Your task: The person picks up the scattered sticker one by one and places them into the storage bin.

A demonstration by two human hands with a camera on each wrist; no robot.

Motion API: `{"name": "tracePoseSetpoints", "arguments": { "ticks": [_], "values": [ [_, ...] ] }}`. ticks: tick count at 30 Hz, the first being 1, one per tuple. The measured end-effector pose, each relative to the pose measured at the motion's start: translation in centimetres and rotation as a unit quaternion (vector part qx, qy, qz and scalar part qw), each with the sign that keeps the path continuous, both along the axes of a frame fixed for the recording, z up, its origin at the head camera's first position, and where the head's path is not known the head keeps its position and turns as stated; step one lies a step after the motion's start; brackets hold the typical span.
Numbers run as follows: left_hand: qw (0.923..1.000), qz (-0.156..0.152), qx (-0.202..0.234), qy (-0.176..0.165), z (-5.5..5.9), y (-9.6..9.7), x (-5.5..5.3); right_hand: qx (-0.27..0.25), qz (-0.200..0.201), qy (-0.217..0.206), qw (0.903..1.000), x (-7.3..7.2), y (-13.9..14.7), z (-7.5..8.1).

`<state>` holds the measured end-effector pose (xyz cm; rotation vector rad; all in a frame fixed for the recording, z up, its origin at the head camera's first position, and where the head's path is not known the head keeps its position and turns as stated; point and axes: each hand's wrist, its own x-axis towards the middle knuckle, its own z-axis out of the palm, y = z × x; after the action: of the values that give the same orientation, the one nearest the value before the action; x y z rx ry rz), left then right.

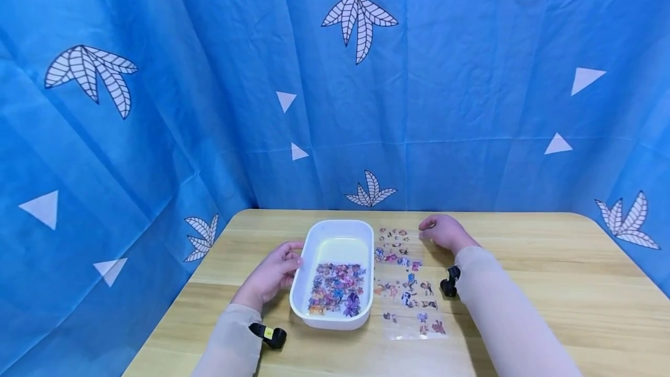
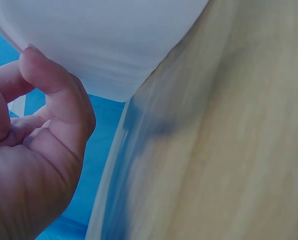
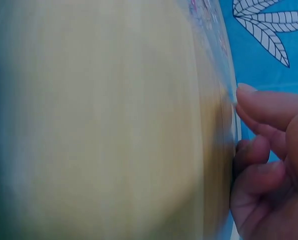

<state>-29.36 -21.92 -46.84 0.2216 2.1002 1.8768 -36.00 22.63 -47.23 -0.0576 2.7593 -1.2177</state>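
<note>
A white plastic tub (image 1: 340, 323) stands left of the table's middle, with a layer of small colourful cartoon figures (image 1: 337, 288) on its floor. My left hand (image 1: 272, 275) holds the tub's left side, thumb and forefinger at the rim; in the left wrist view a bent digit touches the white wall (image 2: 104, 50). Right of the tub lies a clear plastic sheet (image 1: 398, 246) printed with little cartoon figures. My right hand (image 1: 445, 233) pinches this sheet's right edge between thumb and forefinger. In the right wrist view its other fingers (image 3: 259, 180) are curled.
Nearer the front, more figures show on clear plastic (image 1: 413, 313), whose border with the far sheet is hard to make out. A light wooden table (image 1: 549, 284) carries everything. Blue patterned curtain (image 1: 471, 103) hangs behind and at both sides.
</note>
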Motion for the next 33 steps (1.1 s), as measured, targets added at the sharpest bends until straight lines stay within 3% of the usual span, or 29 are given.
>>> {"name": "tracePoseSetpoints", "arguments": {
  "ticks": [10,17,33],
  "values": [
    [1.0000,-0.001,0.005,0.001,0.0,0.1,0.1,0.014,-0.028,-0.005,0.9995,0.7,-0.6,0.4],
    [0.9999,0.004,0.010,0.001,-0.2,0.1,0.1,0.006,-0.022,-0.010,0.9997,1.0,-0.4,0.2],
    [0.9999,-0.001,0.010,0.003,-0.1,0.1,0.2,-0.113,-0.045,-0.019,0.9924,1.4,0.4,-0.5]
  ]
}}
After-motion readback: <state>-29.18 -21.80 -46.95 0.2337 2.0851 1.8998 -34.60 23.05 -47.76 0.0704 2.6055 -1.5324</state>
